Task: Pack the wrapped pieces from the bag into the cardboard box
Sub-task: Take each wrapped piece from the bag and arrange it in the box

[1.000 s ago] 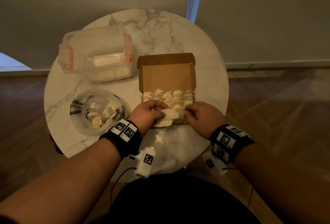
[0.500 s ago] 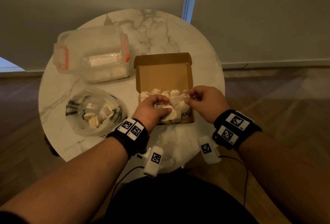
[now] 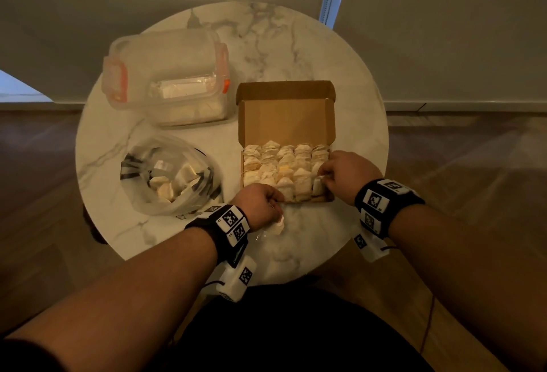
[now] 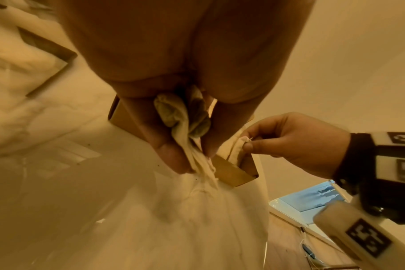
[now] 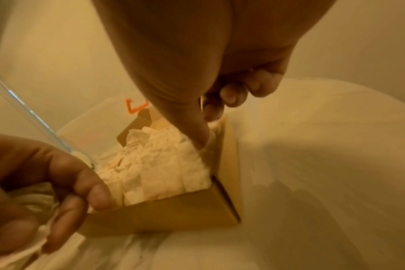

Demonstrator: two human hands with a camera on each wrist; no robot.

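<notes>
Marble-patterned and round, the white tabletop (image 3: 310,45) carries every item of the task. At its centre-right sits the open brown cardboard box (image 3: 285,111), its lid folded back away from the person so that the tray is reachable from the near side. Rows of cream paper-wrapped pieces (image 3: 284,164) stand upright and touching one another, filling most of the tray; this close packing probably keeps each piece from tipping.

At the near right corner of the box, the right hand (image 3: 347,177) pinches one wrapped piece (image 3: 317,186) between thumb and fingertips, apparently seating it against the side wall. The left hand (image 3: 260,204) rests at the near left edge of the box with its fingers curled round a small bunch of spare wrapped pieces (image 4: 185,117), held in reserve, it seems, for the next placements.

Left of the box lies the clear plastic bag (image 3: 168,176), mouth open upward, with several wrapped pieces remaining inside. Behind the bag stands a clear plastic lidded container with orange latches (image 3: 165,75).

Judged from the nearly full tray, packing is well advanced.
</notes>
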